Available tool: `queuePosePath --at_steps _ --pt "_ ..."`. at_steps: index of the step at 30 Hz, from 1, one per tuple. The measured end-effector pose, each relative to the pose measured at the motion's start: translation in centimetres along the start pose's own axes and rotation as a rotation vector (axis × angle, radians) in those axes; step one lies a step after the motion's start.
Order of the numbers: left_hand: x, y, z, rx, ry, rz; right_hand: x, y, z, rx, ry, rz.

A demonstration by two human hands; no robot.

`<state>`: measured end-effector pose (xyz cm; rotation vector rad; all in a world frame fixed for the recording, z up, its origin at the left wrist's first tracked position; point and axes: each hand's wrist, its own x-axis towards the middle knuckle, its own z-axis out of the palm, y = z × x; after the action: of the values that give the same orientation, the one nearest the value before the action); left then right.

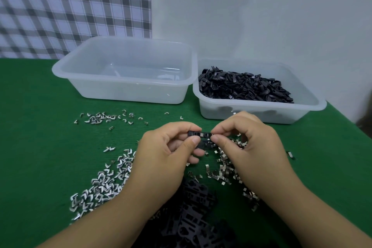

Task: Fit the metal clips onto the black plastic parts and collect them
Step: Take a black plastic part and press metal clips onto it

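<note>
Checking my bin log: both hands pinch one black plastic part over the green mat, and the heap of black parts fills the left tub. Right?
Not quite. The head view shows the heap of black parts in the right tub; the left tub shows none. The left hand and right hand do pinch one black plastic part over the green mat.

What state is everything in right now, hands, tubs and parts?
Left hand, pinching small black plastic part.
Right hand, pinching that part's other end.
Left translucent plastic tub, no contents visible.
Right translucent plastic tub, heaped with black pieces.
Shiny metal clips, scattered loose on green table.
</note>
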<state>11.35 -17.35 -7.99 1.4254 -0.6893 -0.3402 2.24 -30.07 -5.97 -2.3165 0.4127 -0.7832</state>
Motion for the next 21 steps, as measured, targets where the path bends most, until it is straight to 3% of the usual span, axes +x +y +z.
queuePosePath --at_steps 9,17,21 --pt "0.0 0.1 0.1 0.001 0.076 0.036 0.3 -0.7 0.2 0.165 -0.048 0.159" --pt "0.0 0.6 0.0 -0.050 0.121 0.062 0.7 -1.5 0.4 0.139 -0.039 0.148" --pt "0.3 0.3 -0.3 -0.081 0.241 0.045 1.4 -2.1 0.4 0.117 -0.040 0.095"
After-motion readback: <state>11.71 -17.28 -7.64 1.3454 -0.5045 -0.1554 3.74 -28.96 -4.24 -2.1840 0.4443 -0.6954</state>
